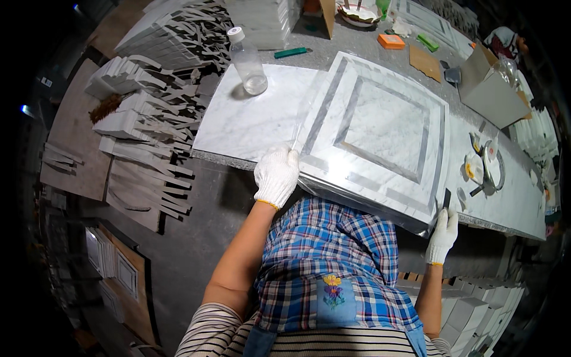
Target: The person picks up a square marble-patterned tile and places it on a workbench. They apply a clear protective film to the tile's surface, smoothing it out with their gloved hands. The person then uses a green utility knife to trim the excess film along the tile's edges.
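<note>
**Head view: gloved hands at a framed marble panel**

Head view shows a long grey workbench (333,44) carrying a white marble slab (250,122). Overlapping it lies a square marble panel (380,128) inlaid with grey border strips, wrapped in clear film. The left hand (276,175) — in a white glove — grips the panel's near left corner. The right hand (443,235), also gloved, pinches a small dark blade-like tool (446,197) against the panel's near right corner. A clear plastic bottle (247,59) stands on the slab.
</note>
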A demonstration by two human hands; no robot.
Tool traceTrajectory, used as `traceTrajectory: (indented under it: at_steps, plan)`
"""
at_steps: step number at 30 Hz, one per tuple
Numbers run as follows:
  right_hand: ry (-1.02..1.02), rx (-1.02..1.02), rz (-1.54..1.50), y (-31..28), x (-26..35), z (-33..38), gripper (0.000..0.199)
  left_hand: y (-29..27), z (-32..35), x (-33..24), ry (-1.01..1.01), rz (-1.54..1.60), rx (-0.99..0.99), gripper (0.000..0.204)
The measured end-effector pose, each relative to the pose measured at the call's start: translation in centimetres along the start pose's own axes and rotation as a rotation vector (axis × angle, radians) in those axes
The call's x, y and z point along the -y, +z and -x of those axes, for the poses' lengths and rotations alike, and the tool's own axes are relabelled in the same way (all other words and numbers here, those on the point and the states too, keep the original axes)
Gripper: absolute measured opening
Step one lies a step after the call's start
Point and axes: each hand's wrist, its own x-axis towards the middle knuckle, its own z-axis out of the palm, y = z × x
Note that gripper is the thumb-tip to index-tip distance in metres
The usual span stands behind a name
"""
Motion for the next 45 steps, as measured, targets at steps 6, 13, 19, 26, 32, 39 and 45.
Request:
traceTrajectory:
  at_steps: [6,13,19,26,32,39,45]
  plan:
    - [-0.02,0.027,0.068,0.1,0.2,-0.9,0.029,0.3,-0.4,0.4,-0.002,-0.027,0.002,0.043]
    - [-0.112,0.0,0.289,-0.9,-0.2,-3.1,0.031,-0.1,2.8,-1.2,-0.067,0.056,0.091,0.044]
    - [-0.081,0.027,0.369,-2.8,-3.0,-6.6,0.034,1.0,7.4,-2.1,0.01,0.264,0.193,0.04]
    - [-0.136,0.081,0.35,-3.5,-5.2,-9.6,0.039,0.0,10.4,-3.8,-0.153,0.449,0.518,0.038]
    - [-0.128,-0.165,0.239,-2.3,-5.3,-8.8,0.035,-0.8,7.3,-1.6,-0.132,0.517,0.589,0.031]
    - [-0.078,0.045,0.031,0.2,2.7,-5.7,0.037,-2.3,-1.0,2.1,-0.105,0.073,0.092,0.043]
    - [-0.21,0.363,0.124,4.6,10.6,-1.5,0.026,0.8,-7.1,7.4,0.342,-0.152,-0.393,0.031]
